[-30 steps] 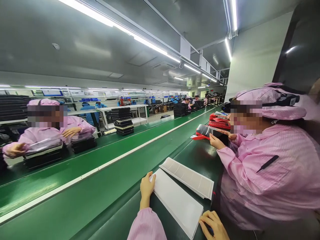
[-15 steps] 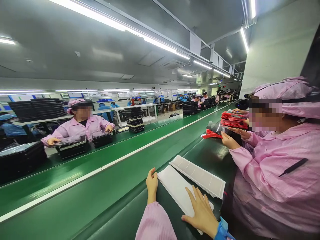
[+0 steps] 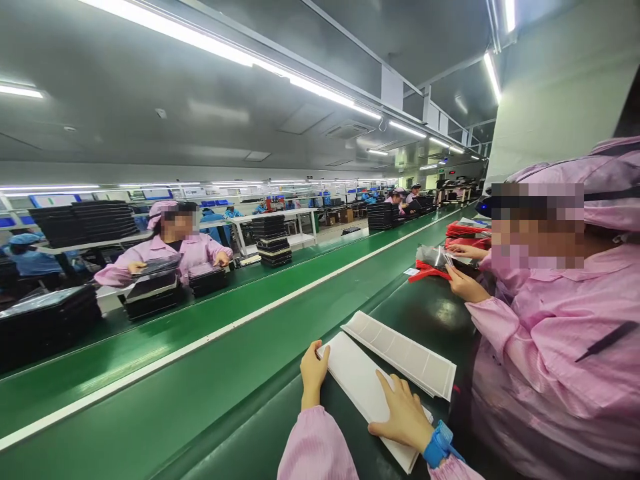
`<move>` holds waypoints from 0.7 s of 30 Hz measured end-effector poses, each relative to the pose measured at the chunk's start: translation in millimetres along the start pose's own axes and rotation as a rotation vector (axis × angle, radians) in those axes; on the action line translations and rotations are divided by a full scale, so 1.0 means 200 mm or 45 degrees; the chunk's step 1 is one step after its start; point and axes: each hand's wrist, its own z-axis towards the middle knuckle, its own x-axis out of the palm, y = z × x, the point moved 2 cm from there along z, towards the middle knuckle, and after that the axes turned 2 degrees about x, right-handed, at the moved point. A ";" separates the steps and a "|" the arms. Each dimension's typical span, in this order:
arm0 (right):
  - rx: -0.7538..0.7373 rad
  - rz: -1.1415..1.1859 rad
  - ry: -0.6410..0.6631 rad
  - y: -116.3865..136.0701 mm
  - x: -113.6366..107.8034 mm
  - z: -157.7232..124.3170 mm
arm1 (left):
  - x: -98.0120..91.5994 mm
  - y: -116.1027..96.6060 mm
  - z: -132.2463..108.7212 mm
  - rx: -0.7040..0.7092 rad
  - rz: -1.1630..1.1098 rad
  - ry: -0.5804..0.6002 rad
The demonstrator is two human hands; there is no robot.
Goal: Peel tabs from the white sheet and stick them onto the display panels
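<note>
A stack of long white paper sheets lies slantwise on the dark green bench in front of me. My left hand is at its far left corner, fingers curled and thumb against the paper edge. Across the near part of the stack rests my right hand, fingers spread, thumb towards the left edge. Beneath that hand, the sheets' near ends look slightly fanned. Just right of the stack is a second pile of strip-like sheets, marked off into rectangular labels; neither hand touches it.
A green conveyor belt with a white dividing line runs along my left. Close at right, a co-worker in pink handles a dark film by red pieces. Across the belt another person works among black tray stacks.
My left thumb has come onto the paper edge. My right fingers have bent a little more over the stack. The co-worker at right has shifted, and the view has turned slightly.
</note>
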 end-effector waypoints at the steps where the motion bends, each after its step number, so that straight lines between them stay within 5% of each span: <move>1: -0.006 0.000 -0.011 0.00 0.00 0.00 | 0.00 0.00 0.00 0.001 0.002 0.003; 21: -0.063 0.193 -0.363 -0.11 0.08 -0.04 | 0.00 -0.03 0.00 -0.011 -0.058 0.096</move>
